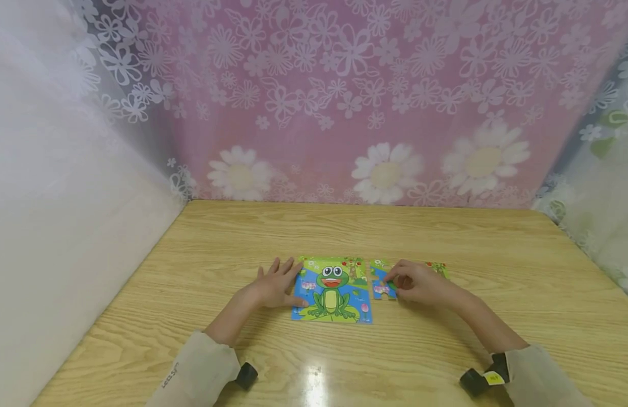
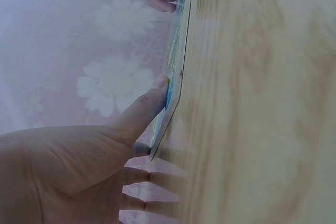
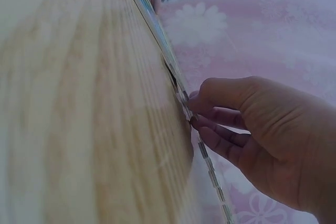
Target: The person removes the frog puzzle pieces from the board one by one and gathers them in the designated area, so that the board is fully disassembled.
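Fingers (image 1: 292, 273) spread straight, the left hand (image 1: 270, 288) rests on the left edge of the frog picture (image 1: 332, 301), while the right hand (image 1: 427, 285), just right of it, pinches a flower-printed puzzle piece (image 1: 380, 290). Other pieces (image 1: 379, 263), partly hidden by that hand, lie right of the picture on the wooden table (image 1: 339, 229), and pink flowered cloth (image 1: 314, 130) hangs well beyond.

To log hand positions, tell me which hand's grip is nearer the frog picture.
Left. The left hand touches the frog picture at its left side; the right hand is apart from it, beyond its right edge, at a puzzle piece.
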The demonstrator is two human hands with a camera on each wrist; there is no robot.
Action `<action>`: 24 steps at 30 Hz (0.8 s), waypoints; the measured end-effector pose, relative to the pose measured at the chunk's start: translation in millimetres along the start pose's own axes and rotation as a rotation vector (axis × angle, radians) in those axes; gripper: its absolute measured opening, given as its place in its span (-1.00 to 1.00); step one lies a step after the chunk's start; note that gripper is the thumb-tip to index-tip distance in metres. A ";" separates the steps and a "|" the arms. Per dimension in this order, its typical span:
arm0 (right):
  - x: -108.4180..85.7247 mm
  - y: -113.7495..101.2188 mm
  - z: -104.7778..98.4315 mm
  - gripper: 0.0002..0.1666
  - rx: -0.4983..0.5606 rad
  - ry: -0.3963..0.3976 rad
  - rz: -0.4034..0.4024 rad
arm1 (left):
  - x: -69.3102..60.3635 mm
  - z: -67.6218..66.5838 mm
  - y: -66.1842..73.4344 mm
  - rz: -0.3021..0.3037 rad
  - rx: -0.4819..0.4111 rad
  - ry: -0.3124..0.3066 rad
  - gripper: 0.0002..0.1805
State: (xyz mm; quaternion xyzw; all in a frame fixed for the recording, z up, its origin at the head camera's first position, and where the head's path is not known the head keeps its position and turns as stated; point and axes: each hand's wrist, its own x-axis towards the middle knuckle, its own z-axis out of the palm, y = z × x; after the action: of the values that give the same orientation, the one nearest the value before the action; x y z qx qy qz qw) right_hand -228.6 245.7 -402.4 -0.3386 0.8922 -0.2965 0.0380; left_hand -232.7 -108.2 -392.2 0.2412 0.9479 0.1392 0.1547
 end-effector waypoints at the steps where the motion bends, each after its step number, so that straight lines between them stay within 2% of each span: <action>1: -0.2 0.3 0.0 -0.69 0.001 -0.003 0.002 | -0.1 -0.1 0.1 -0.001 0.003 0.000 0.04; 10: -0.8 3.4 0.5 -0.68 0.016 -0.029 0.007 | 1.8 1.9 -1.8 -0.009 -0.007 0.000 0.05; 24: -1.3 4.6 1.1 -0.68 0.042 -0.041 0.022 | 3.5 2.8 -2.7 0.005 0.027 -0.003 0.05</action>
State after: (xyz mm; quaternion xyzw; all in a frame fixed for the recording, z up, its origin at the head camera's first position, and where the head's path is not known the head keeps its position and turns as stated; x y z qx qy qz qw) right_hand -230.0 248.8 -406.0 -0.3341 0.8884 -0.3076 0.0666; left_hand -235.8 -108.2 -396.4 0.2458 0.9488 0.1266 0.1527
